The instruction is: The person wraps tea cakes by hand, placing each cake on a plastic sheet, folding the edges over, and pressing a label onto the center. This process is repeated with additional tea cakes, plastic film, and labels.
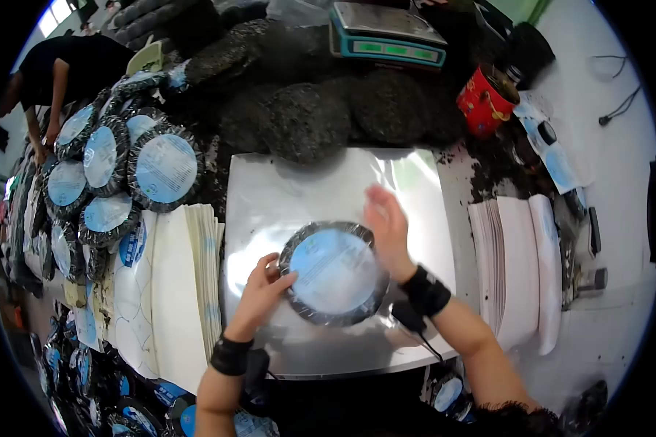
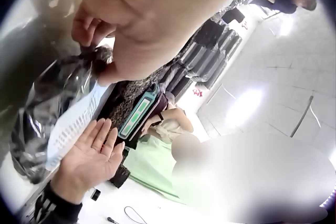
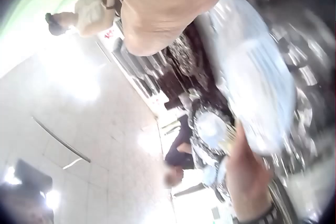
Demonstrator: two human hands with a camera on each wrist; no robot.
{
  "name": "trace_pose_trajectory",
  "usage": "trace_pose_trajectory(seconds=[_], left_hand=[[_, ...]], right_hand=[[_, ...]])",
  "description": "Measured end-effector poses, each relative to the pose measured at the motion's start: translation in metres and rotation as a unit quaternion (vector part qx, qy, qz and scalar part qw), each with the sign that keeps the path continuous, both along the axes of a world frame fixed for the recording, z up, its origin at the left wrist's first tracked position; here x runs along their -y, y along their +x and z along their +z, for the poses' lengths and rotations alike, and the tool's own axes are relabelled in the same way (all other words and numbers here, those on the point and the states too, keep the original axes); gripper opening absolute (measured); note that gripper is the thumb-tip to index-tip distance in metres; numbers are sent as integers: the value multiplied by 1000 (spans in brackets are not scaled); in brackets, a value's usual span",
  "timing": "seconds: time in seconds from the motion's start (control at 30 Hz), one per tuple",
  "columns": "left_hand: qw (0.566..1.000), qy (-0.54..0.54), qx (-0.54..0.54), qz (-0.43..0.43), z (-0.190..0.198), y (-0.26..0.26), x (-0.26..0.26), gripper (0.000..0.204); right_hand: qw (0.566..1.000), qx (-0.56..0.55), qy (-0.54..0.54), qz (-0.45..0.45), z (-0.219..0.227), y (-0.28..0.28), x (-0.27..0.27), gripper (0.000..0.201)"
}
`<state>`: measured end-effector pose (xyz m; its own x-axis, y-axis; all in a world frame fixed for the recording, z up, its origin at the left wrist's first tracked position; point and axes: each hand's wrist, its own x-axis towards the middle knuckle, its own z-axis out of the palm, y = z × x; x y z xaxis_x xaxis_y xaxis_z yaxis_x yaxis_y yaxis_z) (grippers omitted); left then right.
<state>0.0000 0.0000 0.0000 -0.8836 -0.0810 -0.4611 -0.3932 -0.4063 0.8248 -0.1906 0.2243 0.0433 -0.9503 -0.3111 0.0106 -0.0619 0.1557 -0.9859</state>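
Observation:
A round dark disc in clear film, with a pale blue round label (image 1: 333,272), lies on a shiny metal sheet (image 1: 270,189). My left hand (image 1: 259,295) grips its left edge, thumb on the label; in the left wrist view the fingers of that hand (image 2: 126,29) curl at the film's rim. Raised just above the disc's right edge, my right hand (image 1: 391,237) holds nothing, its fingers extended. The left wrist view shows this right hand (image 2: 92,163) palm up beside the label (image 2: 73,127).
Paper stacks flank the sheet, left (image 1: 175,284) and right (image 1: 514,269). Bare dark discs (image 1: 306,120) lie behind it, with a scale (image 1: 390,44) and a red bucket (image 1: 486,100). Wrapped, labelled discs (image 1: 164,167) pile up at left, near another person (image 1: 73,69).

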Motion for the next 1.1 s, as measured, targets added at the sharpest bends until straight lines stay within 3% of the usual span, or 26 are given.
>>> trace_pose_trajectory(seconds=[0.03,0.07,0.1,0.13,0.17,0.2,0.23,0.3,0.33,0.37,0.43,0.47,0.53,0.6,0.63,0.67,0.73,0.77,0.83,0.9,1.0,1.1], left_hand=[[999,6,-29,18,-3,8,11,48],[999,17,-44,18,-2,16,36,41],[982,-179,-52,38,34,50,181,35],[968,-228,-54,91,59,50,204,32],[929,-284,-120,205,89,42,220,25],[893,-332,-149,265,104,44,263,38],[885,-281,-134,346,136,39,269,46],[898,-273,-123,322,127,49,267,60],[921,-279,-152,226,118,53,256,59],[947,-270,-86,149,114,48,249,58],[945,-275,-97,150,109,41,242,48],[940,-305,-91,126,104,26,234,44],[927,-334,-121,119,92,-7,223,40],[935,-279,-175,132,89,-43,213,39],[896,-382,-209,87,40,-53,210,45],[842,-479,-244,54,-8,-64,207,51],[930,-301,-183,106,-33,-66,135,72],[931,-316,-185,7,-24,-72,121,76],[839,-480,-246,63,-32,-54,79,75],[876,-443,-157,107,-16,-36,64,76],[867,-417,-215,169,-38,-40,54,75],[884,-413,-188,111,-19,-38,54,76]], right_hand=[[997,-52,51,-38,7,-17,12,56],[997,1,43,-62,-3,-39,27,52],[988,98,-94,-76,-45,-42,155,48],[979,152,-102,-86,-60,-68,181,45],[974,171,-105,-106,-55,-78,204,41],[968,189,-109,-126,-50,-87,227,38],[956,183,-160,-166,-53,-91,241,37],[918,176,-260,-242,-56,-95,269,43],[933,214,-222,-184,-55,-101,260,38],[935,218,-231,-159,-57,-100,257,37],[936,218,-251,-117,-56,-101,249,37],[910,277,-299,-81,-55,-102,243,32],[898,269,-345,-53,-40,-75,215,38],[899,297,-313,75,-32,-33,142,42],[896,303,-293,140,-26,-7,103,45],[940,237,-212,120,-16,13,82,43],[988,117,-9,101,-27,33,54,40],[990,53,56,114,-37,33,49,40],[992,-69,97,39,-44,40,53,43],[986,-106,-75,-102,-97,38,48,46],[992,-99,-52,-59,-104,51,46,49],[987,-71,101,-104,-70,67,67,48]])
